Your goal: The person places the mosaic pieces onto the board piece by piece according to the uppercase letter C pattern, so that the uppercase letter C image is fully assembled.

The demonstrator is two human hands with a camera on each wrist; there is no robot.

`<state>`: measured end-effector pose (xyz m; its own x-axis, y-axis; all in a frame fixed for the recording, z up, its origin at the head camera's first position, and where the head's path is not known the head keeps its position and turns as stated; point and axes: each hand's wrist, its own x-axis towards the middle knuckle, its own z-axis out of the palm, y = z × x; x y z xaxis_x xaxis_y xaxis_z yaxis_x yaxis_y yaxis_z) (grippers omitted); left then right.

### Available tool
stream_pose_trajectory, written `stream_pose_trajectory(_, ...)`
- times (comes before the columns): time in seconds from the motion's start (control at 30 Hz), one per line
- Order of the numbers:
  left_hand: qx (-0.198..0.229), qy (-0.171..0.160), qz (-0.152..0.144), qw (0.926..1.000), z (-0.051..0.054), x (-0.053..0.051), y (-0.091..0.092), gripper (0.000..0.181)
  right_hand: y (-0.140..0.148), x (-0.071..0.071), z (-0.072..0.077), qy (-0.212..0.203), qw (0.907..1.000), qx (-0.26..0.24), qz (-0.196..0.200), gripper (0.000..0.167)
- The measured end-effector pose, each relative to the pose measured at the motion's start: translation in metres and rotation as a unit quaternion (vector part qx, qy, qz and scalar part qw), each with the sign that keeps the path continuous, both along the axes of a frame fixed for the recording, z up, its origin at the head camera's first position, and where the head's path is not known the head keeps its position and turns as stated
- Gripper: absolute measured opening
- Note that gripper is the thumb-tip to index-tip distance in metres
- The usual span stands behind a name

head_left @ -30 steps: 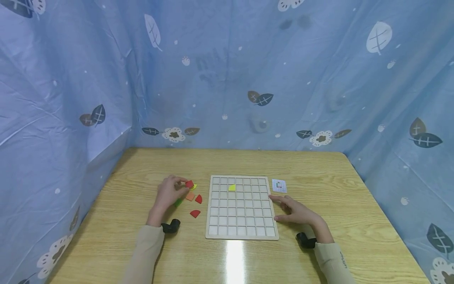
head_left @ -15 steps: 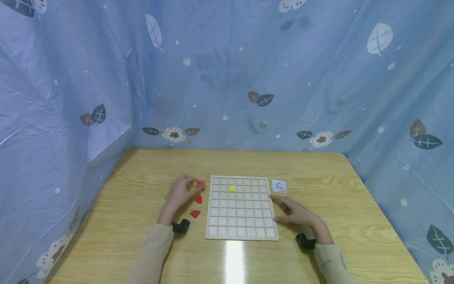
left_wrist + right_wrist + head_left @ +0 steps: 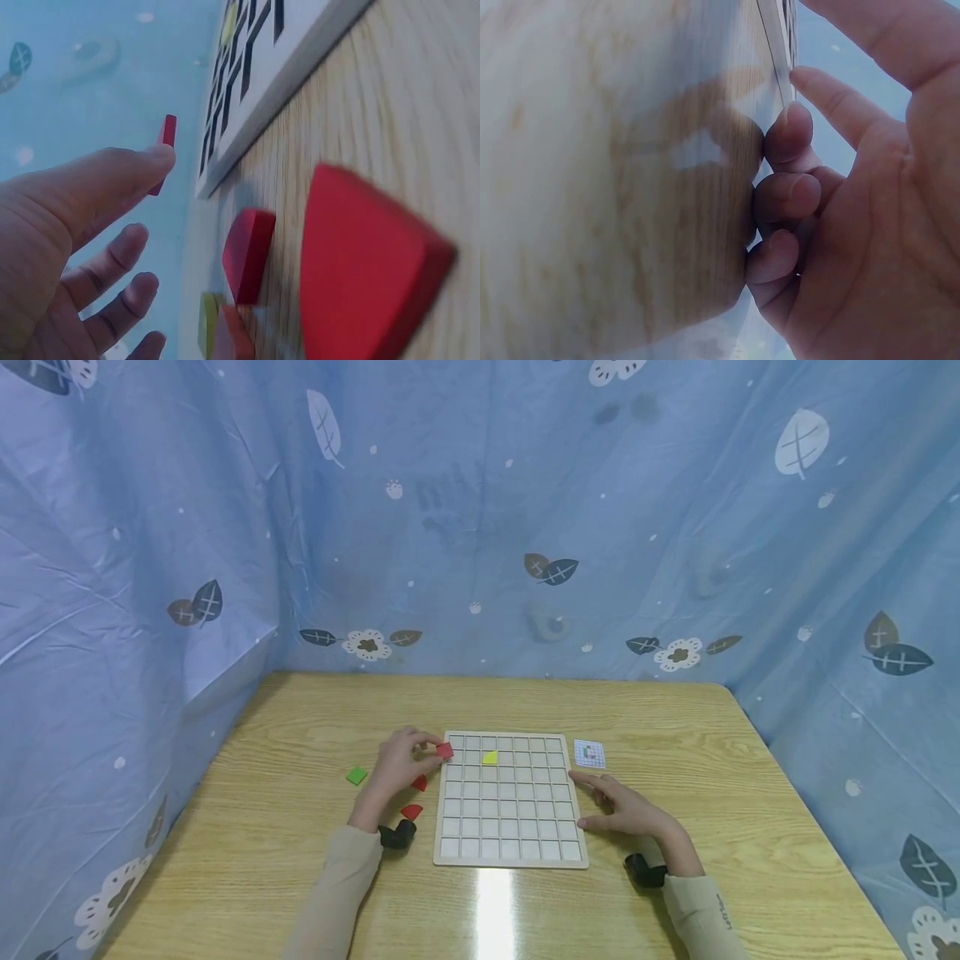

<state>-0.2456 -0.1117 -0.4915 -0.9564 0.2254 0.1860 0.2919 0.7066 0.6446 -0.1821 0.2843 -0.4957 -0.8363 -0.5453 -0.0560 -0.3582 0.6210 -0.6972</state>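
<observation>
Hands [image 3: 397, 764] [image 3: 628, 807] differ: left pinches a flat red piece [image 3: 444, 750], seemingly square; right, relaxed, touches the board [image 3: 512, 863].

Head view faces forward and down; close wrist views share the board [image 3: 508, 790]

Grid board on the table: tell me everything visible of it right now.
The grid board is pale, squarish and apparently wooden, with a plain rim and raised dividers making rows of square cells. It lies flat on the table. A yellow quarter-circle piece sits in a second-row cell, counting from the far edge; the other visible cells are bare. The right hand touches its right edge with thumb and forefinger.
</observation>
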Motion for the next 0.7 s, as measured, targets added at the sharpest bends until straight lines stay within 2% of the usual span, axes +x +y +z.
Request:
stream_pose_trajectory(0.2, -0.01, -0.014, -0.011, 0.9998, 0.0, -0.002, 0.01, 0.023, -0.001, -0.001, 0.0, -0.002, 1.0, -0.004, 0.004, 0.075)
stream_pose_trajectory(0.7, -0.051, 0.005, -0.057, 0.9971, 0.001, -0.008, 0.04, 0.019, 0.0, -0.001, -0.002, 0.001, 0.9999, -0.012, 0.003, 0.074)
